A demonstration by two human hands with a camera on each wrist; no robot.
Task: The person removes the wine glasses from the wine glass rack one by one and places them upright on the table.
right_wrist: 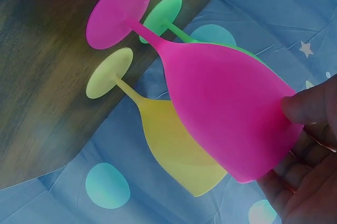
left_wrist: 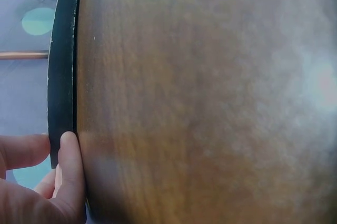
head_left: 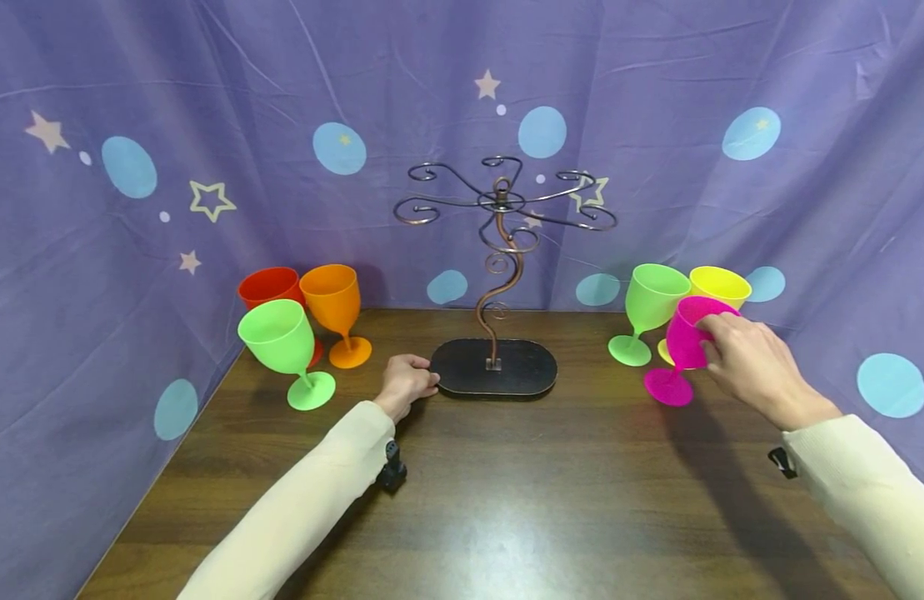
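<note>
At the right, my right hand (head_left: 757,367) grips a magenta goblet (head_left: 686,333) near its rim. In the right wrist view the thumb (right_wrist: 310,103) presses the outside of the bowl; whether the foot touches the table I cannot tell. A green goblet (head_left: 652,300) and a yellow goblet (head_left: 720,283) stand just behind it. My left hand (head_left: 407,383) pinches the left end of the black oval base (head_left: 462,379) of a metal stand. In the left wrist view, thumb and fingers meet at the base's edge. The stand's twisted copper stem (head_left: 516,271) carries several curled arms (head_left: 450,200).
On the left side of the wooden table (head_left: 462,500) stand a red goblet (head_left: 270,287), an orange goblet (head_left: 332,300) and another green goblet (head_left: 277,342). A purple curtain (head_left: 282,200) with stars and dots hangs behind the table and along its sides.
</note>
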